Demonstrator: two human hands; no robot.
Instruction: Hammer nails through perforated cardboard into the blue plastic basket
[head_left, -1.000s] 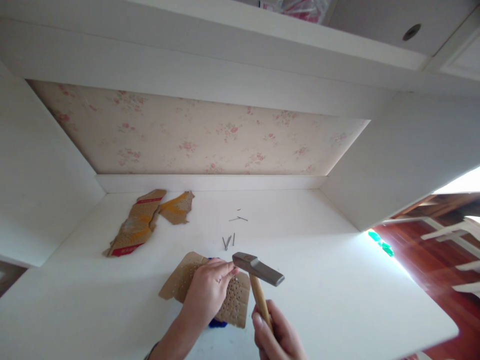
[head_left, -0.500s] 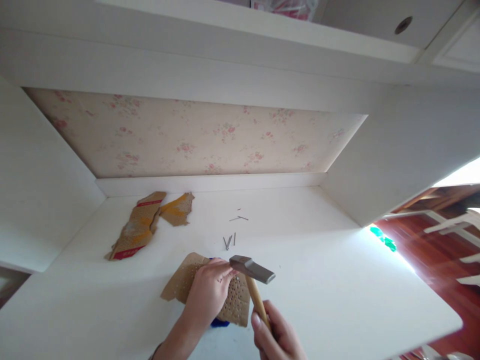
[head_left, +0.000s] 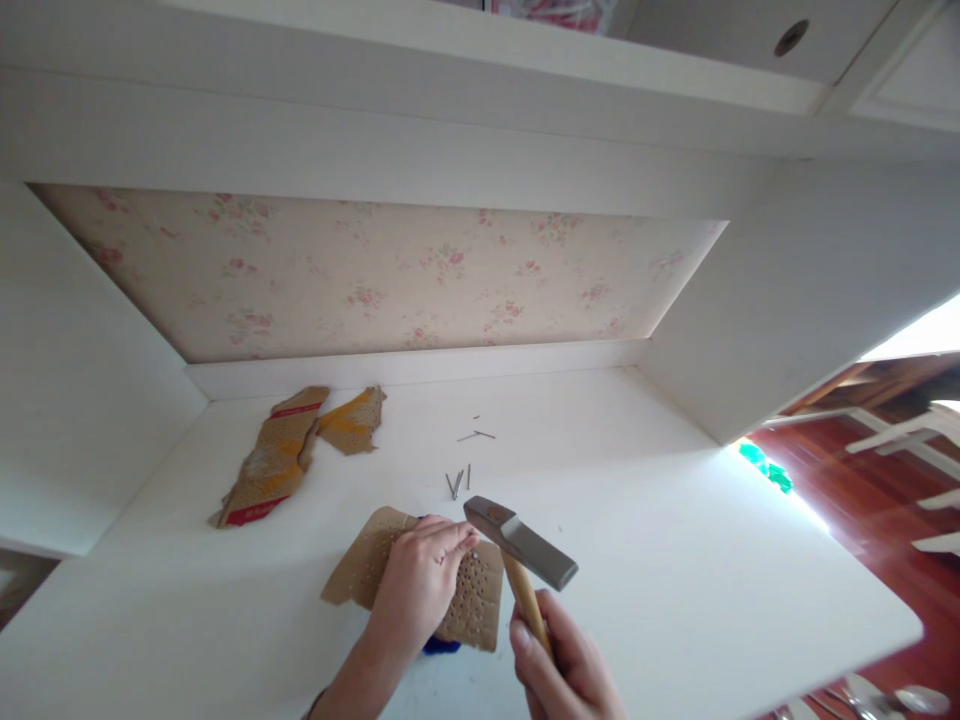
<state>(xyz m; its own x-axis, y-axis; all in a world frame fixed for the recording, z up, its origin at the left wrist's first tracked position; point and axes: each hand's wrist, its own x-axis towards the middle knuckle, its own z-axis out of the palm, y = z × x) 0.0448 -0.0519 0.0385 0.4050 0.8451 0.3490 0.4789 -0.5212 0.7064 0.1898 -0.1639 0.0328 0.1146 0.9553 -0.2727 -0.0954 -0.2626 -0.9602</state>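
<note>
My right hand (head_left: 562, 655) is wrapped round the wooden handle of a hammer (head_left: 521, 542). The grey steel head is raised just right of my left fingertips, apart from them. My left hand (head_left: 424, 570) rests on a piece of brown cardboard (head_left: 476, 600) pierced with many small holes. Its thumb and forefinger are pinched together at the cardboard's upper right, on what looks like a nail, mostly hidden by the fingers. A dark blue thing (head_left: 441, 646) shows from under the cardboard; its kind is hidden.
Several loose nails (head_left: 457, 484) lie on the white desk (head_left: 637, 540) beyond my hands, with thinner ones (head_left: 477, 435) further back. Torn cardboard (head_left: 274, 455) with red and yellow marks lies at the left. White side panels and an overhead shelf (head_left: 450, 60) enclose the desk.
The hammer head has shifted right and a little away from my left fingertips, uncovering them more. My left hand and the cardboard stay in place. The camera view has tilted slightly.
</note>
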